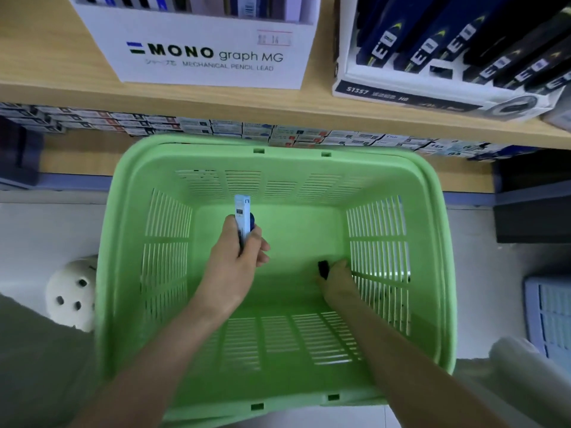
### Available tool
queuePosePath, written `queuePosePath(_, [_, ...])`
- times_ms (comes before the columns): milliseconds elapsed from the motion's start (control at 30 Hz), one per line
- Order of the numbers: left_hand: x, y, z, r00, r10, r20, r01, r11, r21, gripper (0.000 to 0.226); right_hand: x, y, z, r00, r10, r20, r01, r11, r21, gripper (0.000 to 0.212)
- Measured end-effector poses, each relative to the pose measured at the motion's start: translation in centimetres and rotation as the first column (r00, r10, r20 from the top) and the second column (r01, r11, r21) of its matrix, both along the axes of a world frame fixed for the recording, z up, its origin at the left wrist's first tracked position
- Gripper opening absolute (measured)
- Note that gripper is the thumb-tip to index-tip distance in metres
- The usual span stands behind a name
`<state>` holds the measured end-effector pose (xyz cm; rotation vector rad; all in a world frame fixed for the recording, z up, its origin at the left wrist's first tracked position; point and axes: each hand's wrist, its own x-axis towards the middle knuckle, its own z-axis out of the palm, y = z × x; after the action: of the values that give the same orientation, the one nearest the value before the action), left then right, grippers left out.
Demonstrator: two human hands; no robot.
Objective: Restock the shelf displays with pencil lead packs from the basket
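A green plastic basket point(432, 242) stands on the floor below the shelf. My left hand point(234, 261) is inside it and grips several slim pencil lead packs point(242, 217), white and blue, held upright. Down at the basket's right floor, my right hand point(335, 282) pinches a small black lead pack point(323, 269). The basket's floor otherwise shows bare green. On the wooden shelf point(46, 57) above stand a white MONO graph MG display box point(210, 57) and a display of dark lead packs point(457, 50).
Rows of small boxes point(247, 131) line the lower shelf behind the basket. A white round stool point(72, 291) sits left of the basket. A pale blue crate point(550, 316) is at the right edge. Dark shelf units stand at right.
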<state>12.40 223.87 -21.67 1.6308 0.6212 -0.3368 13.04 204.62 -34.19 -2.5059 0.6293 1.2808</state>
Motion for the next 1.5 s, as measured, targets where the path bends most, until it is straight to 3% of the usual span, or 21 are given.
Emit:
queuePosePath(133, [0.2,0.7,-0.6,1.0,0.009,-0.015,-0.008,1.0,0.014,0.012,0.2,1.0,-0.9,0.996,0.06,0.063,-0.063,0.997,0.048,0.046])
queuePosePath(300, [0.2,1.4,-1.1,0.999,0.017,-0.031,-0.017,1.0,0.015,0.014,0.8,0.7,-0.9,0.962,0.242,0.126,-0.256,0.96,0.113,0.027])
queuePosePath(400, [0.1,1.4,-1.0,0.999,0.016,-0.037,-0.015,1.0,0.025,0.014,0.8,0.5,-1.0,0.906,0.371,0.205,-0.396,0.913,0.1,0.03])
queuePosePath(533, [-0.1,1.7,-0.8,0.999,0.03,-0.039,-0.028,0.999,0.04,0.014,0.7,0.6,-1.3,0.88,0.427,0.208,-0.453,0.886,0.098,0.037])
queuePosePath(700, [-0.2,2.0,-0.5,0.997,0.038,-0.06,-0.034,0.997,0.067,0.013,1.1,1.0,-0.7,0.905,0.332,0.265,-0.386,0.903,0.188,0.028])
queuePosePath(900, [-0.7,2.1,-0.3,0.99,-0.019,-0.142,0.049,0.976,0.211,0.017,1.6,4.0,3.2,0.945,-0.051,0.322,-0.122,0.861,0.493,0.03])
queuePosePath(1000, [-0.9,2.0,0.7,0.984,-0.014,-0.179,0.05,0.979,0.199,0.019,1.8,6.2,6.7,0.92,-0.224,0.32,-0.039,0.762,0.646,0.028])
queuePosePath(1167, [-1.5,1.6,2.6,0.978,0.012,-0.208,0.019,0.989,0.148,0.019,2.0,8.7,13.6,0.874,-0.481,0.074,0.148,0.408,0.901,0.014])
queuePosePath(1233, [-1.9,1.3,3.8,0.975,0.017,-0.221,0.003,0.996,0.088,0.017,2.0,9.0,16.2,0.839,-0.544,-0.001,0.191,0.293,0.937,0.012])
queuePosePath(1367, [-2.5,0.7,7.2,0.977,0.055,-0.204,-0.096,0.976,-0.194,0.029,2.1,9.0,20.7,0.716,-0.656,-0.239,0.327,0.013,0.945,0.015])
queuePosePath(1500, [-2.6,0.0,10.5,0.994,0.057,-0.09,-0.081,0.952,-0.296,0.034,1.9,8.7,24.6,0.661,-0.683,-0.311,0.329,-0.107,0.938,0.017])
